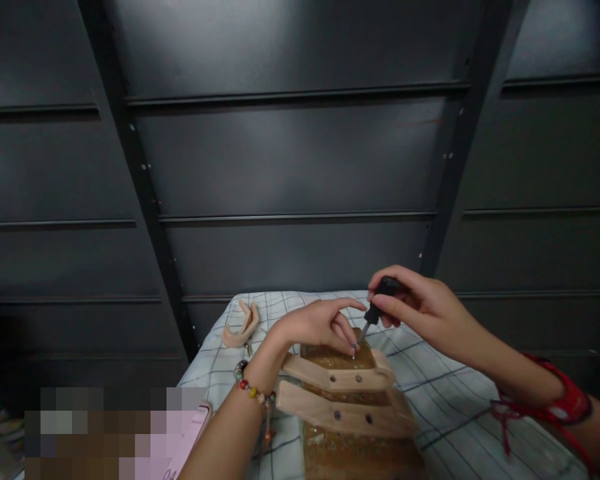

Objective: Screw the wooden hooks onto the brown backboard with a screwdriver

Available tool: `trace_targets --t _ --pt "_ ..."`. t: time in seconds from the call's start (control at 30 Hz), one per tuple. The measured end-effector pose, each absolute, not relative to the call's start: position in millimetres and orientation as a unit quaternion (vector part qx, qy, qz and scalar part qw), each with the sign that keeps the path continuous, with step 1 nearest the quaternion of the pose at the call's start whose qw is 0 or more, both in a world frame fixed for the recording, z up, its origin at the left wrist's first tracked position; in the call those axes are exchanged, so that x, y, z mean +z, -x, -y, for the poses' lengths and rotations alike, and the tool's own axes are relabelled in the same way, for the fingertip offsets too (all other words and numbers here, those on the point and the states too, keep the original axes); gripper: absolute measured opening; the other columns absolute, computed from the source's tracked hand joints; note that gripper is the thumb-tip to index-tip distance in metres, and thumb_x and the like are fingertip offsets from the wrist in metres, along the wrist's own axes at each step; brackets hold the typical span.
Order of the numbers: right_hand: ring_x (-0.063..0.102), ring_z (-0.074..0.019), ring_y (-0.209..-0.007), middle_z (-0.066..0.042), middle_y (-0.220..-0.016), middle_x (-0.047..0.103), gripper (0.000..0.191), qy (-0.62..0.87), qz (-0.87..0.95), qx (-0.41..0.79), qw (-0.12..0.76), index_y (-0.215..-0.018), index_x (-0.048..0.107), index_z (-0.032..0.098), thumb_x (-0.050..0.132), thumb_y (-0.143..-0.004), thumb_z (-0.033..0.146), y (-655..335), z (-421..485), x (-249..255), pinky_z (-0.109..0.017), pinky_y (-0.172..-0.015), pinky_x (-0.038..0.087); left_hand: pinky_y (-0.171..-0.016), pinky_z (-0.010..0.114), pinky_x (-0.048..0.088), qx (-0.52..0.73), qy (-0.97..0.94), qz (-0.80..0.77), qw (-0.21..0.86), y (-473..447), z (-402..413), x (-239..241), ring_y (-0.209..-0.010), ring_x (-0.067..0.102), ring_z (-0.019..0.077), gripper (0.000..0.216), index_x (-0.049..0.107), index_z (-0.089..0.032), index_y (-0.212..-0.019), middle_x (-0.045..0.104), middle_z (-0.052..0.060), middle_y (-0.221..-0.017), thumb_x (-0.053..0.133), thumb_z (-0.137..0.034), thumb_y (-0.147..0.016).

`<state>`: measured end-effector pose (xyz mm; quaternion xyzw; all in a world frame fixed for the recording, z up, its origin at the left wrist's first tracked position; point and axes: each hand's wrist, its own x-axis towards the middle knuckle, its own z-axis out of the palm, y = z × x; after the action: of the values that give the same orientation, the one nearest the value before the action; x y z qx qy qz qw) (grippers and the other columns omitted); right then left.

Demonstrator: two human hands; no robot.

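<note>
Right hand (420, 300) wrapped round screwdriver (373, 314), left hand (317, 327) by its tip, can't tell if pinching anything, over far end of brown block (363, 460), beyond two wooden strips (347, 415) lying across it; best keep driver aligned, pressure light.

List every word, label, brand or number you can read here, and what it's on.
No text can be read in this view.
Pink item: dark marks at the picture's bottom edge, perhaps script, but cut off and too small to read.
Screwdriver: no lettering can be made out.
Wooden pieces and board: no legible writing.
</note>
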<state>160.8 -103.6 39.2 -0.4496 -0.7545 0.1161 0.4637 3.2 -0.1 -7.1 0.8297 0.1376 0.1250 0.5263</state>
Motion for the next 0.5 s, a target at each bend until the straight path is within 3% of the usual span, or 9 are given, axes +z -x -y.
trace_targets --t 0.27,0.5 --pt "0.054 -0.0106 -0.046 0.003 -0.055 0.053 0.012 0.469 0.768 0.092 0.426 -0.078 0.051 0.019 0.05 -0.077 0.031 -156.0 108.9 32.6 -0.019 -0.04 0.04 -0.061 0.023 0.045 0.085 -0.86 -0.159 0.477 -9.9 6.5 -8.1 -0.062 0.058 0.0101 0.057 0.048 -0.018 -0.109 0.059 -0.005 -0.066 0.071 -0.01 -0.057" --pt "0.055 -0.0097 -0.048 0.001 -0.063 0.058 0.009 0.463 0.771 0.09 0.428 -0.081 0.05 0.02 0.05 -0.078 0.028 -155.3 105.7 31.1 -0.019 -0.043 0.04 -0.06 0.023 0.046 0.053 -0.867 -0.14 0.475 -10.9 6.5 -9.3 -0.065 0.06 0.0119 0.029 0.055 -0.016 -0.086 0.062 -0.002 -0.069 0.068 -0.013 -0.061"
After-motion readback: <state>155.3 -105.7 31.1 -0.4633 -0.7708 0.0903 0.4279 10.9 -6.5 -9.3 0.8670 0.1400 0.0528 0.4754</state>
